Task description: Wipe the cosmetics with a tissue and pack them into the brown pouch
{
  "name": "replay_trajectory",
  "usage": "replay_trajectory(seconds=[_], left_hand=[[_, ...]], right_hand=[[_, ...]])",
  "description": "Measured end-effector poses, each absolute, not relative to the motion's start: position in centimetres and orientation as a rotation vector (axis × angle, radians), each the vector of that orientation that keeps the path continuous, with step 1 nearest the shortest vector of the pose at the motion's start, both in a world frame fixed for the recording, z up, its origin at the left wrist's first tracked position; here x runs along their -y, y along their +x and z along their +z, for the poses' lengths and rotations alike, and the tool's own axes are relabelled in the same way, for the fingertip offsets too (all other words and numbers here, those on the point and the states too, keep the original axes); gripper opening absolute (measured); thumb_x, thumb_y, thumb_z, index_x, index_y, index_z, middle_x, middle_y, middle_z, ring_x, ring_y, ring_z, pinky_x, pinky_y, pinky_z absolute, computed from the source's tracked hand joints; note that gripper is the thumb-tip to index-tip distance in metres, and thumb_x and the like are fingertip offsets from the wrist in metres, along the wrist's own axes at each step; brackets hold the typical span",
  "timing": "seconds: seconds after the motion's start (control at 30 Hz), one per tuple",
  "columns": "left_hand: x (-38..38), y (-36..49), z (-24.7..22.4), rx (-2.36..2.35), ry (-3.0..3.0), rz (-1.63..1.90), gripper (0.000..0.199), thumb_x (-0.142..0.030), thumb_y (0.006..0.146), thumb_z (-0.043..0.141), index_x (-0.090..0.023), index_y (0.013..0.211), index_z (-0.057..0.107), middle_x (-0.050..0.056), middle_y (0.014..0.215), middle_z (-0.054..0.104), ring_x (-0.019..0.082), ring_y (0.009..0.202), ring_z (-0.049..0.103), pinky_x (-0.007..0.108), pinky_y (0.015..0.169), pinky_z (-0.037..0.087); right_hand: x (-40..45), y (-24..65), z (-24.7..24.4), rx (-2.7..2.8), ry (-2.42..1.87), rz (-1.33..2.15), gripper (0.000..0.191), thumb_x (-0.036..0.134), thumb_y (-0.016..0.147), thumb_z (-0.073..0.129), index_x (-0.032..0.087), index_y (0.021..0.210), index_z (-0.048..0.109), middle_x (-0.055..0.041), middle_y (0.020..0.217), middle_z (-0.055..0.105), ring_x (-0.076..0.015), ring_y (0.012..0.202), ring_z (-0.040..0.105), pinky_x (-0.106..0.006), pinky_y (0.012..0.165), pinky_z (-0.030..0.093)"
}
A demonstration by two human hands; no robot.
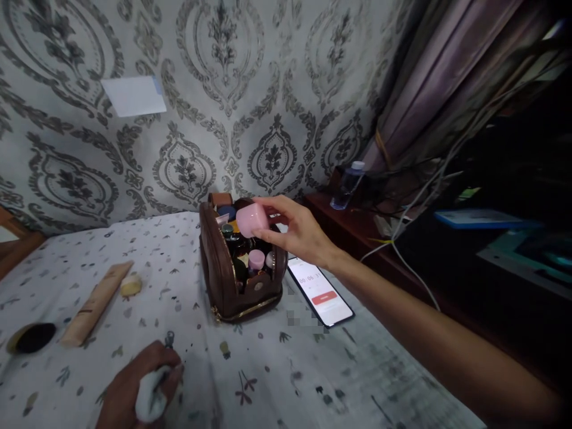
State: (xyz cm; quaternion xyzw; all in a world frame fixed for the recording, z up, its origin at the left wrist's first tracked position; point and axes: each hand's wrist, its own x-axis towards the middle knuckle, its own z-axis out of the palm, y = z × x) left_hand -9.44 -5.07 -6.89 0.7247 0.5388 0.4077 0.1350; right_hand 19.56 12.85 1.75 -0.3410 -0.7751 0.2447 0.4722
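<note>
My right hand [298, 231] holds a small pink jar [251, 219] in its fingertips, just above the open top of a brown zip-up toiletry bag [223, 274]. The bag stands upright on a patterned sheet and is packed with several small bottles and jars, one with a pink lid [256, 258]. My left hand [139, 384] rests low on the sheet near the front edge, closed around a crumpled white cloth [149, 399].
A phone [320, 291] with a lit timer screen lies right of the bag. A beige tube [95, 304], a small yellow piece [131, 285] and a dark round compact [31, 337] lie at left. A plastic bottle [347, 185], cables and a dark wooden ledge stand at right.
</note>
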Motion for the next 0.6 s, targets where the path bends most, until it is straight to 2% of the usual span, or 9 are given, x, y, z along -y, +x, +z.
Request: replay_trajectory(seconds=[0.1, 0.23, 0.33, 0.47, 0.6], left_hand=[[1.8, -8.6, -3.0, -1.293, 2.455, 1.257, 0.011, -0.029, 0.097, 0.055, -0.025, 0.103, 0.063, 0.003, 0.084, 0.068, 0.018, 0.077, 0.063, 0.028, 0.068, 0.05], [-3.4, -6.3, 1.7, -1.104, 2.936, 1.109, 0.031, -0.03, 0.097, 0.055, -0.02, 0.126, 0.061, 0.01, 0.111, 0.07, 0.025, 0.105, 0.062, 0.037, 0.087, 0.052], [-7.0, -4.5, 3.0, -0.997, 3.151, 0.916, 0.037, -0.039, 0.098, 0.053, -0.015, 0.125, 0.062, 0.014, 0.124, 0.068, 0.032, 0.124, 0.055, 0.046, 0.1, 0.047], [-10.3, -3.6, 3.2, -0.972, 3.232, 0.575, 0.041, -0.051, 0.096, 0.054, -0.017, 0.111, 0.069, 0.012, 0.116, 0.071, 0.033, 0.125, 0.056, 0.046, 0.1, 0.044], [-10.8, -3.6, 3.8, -1.101, 3.211, 0.284, 0.042, -0.053, 0.094, 0.055, -0.018, 0.113, 0.069, 0.011, 0.117, 0.07, 0.033, 0.126, 0.056, 0.045, 0.102, 0.043]], right_hand=[[-13.2, 19.4, 1.9, 1.991, -0.857, 0.451, 0.052, 0.029, 0.08, 0.076, 0.02, 0.129, 0.063, -0.01, 0.118, 0.064, -0.0251, 0.106, 0.062, -0.044, 0.093, 0.053], [-13.2, 19.5, 2.0, 2.09, -0.915, 0.258, 0.051, 0.029, 0.082, 0.074, 0.02, 0.131, 0.062, -0.0103, 0.118, 0.064, -0.0264, 0.105, 0.062, -0.045, 0.093, 0.05], [-13.2, 19.8, 1.9, 2.126, -0.941, 0.214, 0.051, 0.028, 0.083, 0.073, 0.02, 0.132, 0.061, -0.0104, 0.118, 0.064, -0.0262, 0.104, 0.062, -0.044, 0.092, 0.049], [-13.5, 20.0, 1.7, 2.158, -0.913, 0.206, 0.051, 0.029, 0.083, 0.072, 0.021, 0.133, 0.059, -0.0102, 0.12, 0.064, -0.0264, 0.106, 0.062, -0.043, 0.094, 0.049], [-13.9, 19.8, 1.6, 2.165, -0.913, 0.213, 0.051, 0.029, 0.085, 0.069, 0.018, 0.133, 0.057, -0.012, 0.123, 0.063, -0.027, 0.109, 0.061, -0.044, 0.096, 0.048]])
